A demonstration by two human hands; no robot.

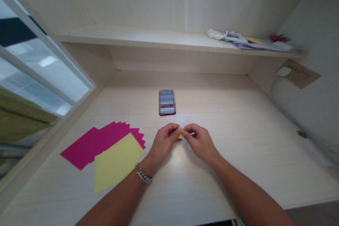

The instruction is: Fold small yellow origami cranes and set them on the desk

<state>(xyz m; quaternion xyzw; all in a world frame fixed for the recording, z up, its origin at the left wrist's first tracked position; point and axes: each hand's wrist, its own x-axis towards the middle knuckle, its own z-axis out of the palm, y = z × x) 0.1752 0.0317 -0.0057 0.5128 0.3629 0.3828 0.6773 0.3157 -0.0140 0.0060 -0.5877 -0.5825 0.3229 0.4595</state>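
A small piece of yellow paper point(181, 133) is pinched between my two hands above the middle of the desk; most of it is covered by my fingers, so its exact shape cannot be made out. My left hand point(167, 138), with a chain bracelet at the wrist, grips it from the left with thumb and fingers closed. From the other side my right hand point(199, 140) pinches it, thumb against fingers. Left of my left forearm lies a larger yellow sheet point(116, 164), partly on top of several fanned magenta sheets point(97, 143).
A phone point(167, 102) lies beyond my hands. Papers point(246, 40) rest on the shelf point(159, 39) at the back right. A charger point(284, 71) sits in the wall socket point(302, 74), its cable point(283, 109) running down the right side. A low ledge borders the desk on the left.
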